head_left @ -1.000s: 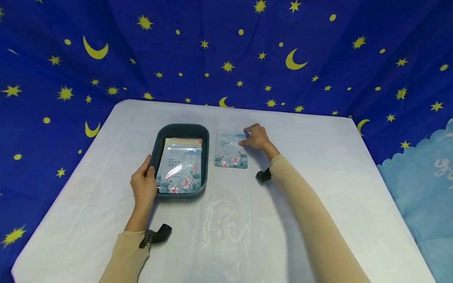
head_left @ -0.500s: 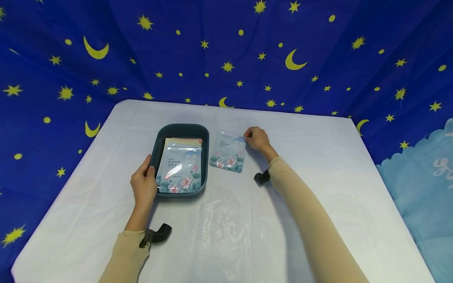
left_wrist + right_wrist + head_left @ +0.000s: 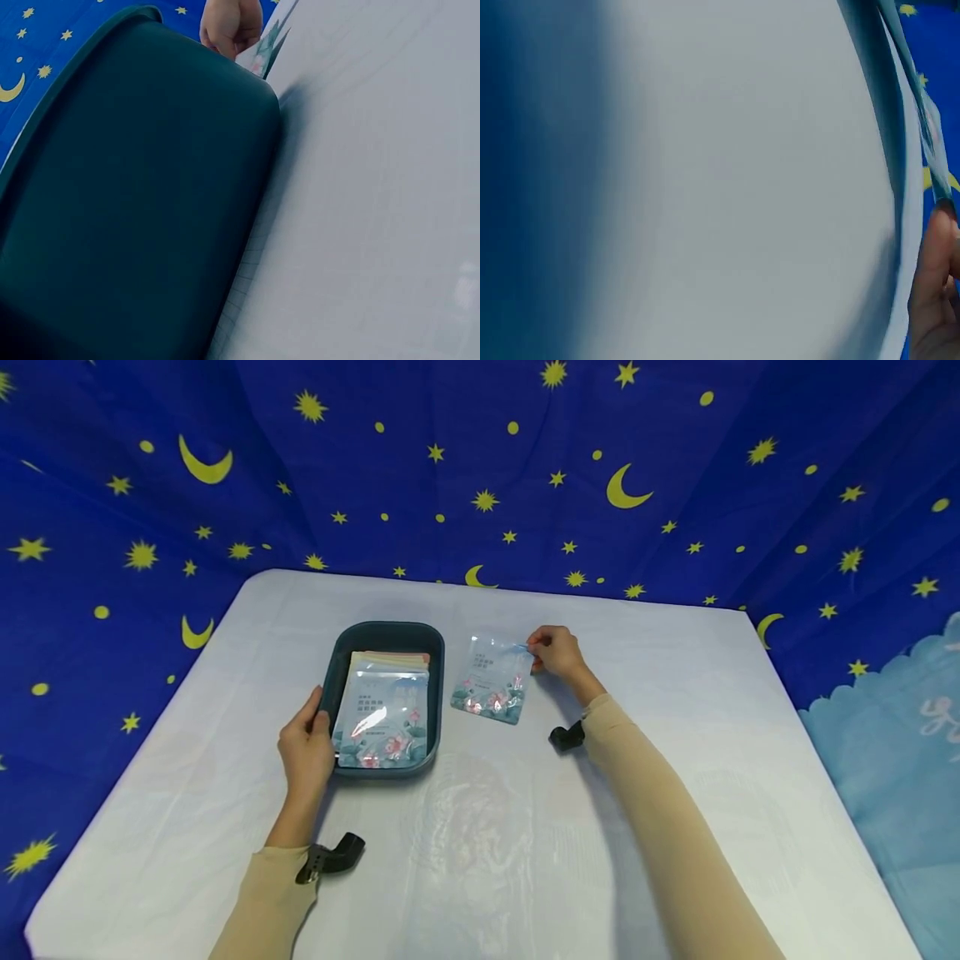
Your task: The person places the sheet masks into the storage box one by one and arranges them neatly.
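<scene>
My right hand (image 3: 557,652) pinches the upper right corner of a flat, pale blue foil sachet (image 3: 491,681) printed with pink lotus flowers. The sachet slants over the white table, just right of a dark teal plastic bin (image 3: 437,739). In the right wrist view the sachet (image 3: 932,135) shows nearly edge-on above my fingertips (image 3: 943,217). My left hand (image 3: 306,750) holds the bin's left rim, thumb at the edge. Inside the bin lies a stack of sachets (image 3: 382,718), a matching lotus one on top and cream and pink edges behind. The left wrist view shows the bin's outer wall (image 3: 150,172).
A white cloth (image 3: 480,860) covers the table, with a clear glossy sheet or patch in front of the bin. A blue star-and-moon curtain (image 3: 420,477) hangs along the back and sides. A light blue scalloped fabric (image 3: 892,718) hangs at the right.
My right hand has gone from spread fingers at the sachet's right edge to pinching its corner. The sachet has turned aslant, shifting left and then slightly back right. The left hand and bin stay put.
</scene>
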The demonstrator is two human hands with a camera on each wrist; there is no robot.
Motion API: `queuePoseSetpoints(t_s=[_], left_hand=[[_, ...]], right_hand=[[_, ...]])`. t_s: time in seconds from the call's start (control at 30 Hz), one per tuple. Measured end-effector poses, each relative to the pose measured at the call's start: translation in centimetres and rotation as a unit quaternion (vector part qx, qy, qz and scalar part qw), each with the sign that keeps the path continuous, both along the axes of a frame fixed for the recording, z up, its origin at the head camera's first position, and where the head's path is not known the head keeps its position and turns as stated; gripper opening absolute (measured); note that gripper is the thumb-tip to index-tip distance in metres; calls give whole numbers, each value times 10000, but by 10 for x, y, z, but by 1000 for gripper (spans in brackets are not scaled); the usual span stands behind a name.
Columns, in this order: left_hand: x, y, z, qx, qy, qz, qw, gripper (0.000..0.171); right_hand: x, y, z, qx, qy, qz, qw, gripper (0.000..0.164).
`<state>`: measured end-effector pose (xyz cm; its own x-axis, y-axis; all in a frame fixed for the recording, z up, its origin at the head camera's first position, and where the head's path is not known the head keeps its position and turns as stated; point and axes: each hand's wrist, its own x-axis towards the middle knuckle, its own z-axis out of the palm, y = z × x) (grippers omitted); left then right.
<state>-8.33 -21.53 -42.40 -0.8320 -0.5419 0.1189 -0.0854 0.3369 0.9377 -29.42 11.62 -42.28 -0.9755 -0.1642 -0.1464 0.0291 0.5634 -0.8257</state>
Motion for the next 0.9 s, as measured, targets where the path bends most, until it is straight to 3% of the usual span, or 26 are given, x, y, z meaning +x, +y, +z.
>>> queuePoseSetpoints(t_s=[0.17,0.27,0.4,0.6,0.9], left_hand=[[0,0,0,-20,8,-4,10000,42],[0,0,-1,-36,29,1,10000,42],[-1,0,-1,-22,51,-5,10000,42],[0,1,-1,21,40,-14,10000,42],[0,0,1,53,-2,-10,10000,43]], right_hand=[[-5,6,23,-623,129,-591,9962,8],[-7,3,44,-1132,507,-982,9874,5],[-4,-11,74,-1922,961,-1117,9702,6],[15,-46,94,-2085,1137,-509,9701,6],[42,-100,81,-1313,1533,612,9775,7]])
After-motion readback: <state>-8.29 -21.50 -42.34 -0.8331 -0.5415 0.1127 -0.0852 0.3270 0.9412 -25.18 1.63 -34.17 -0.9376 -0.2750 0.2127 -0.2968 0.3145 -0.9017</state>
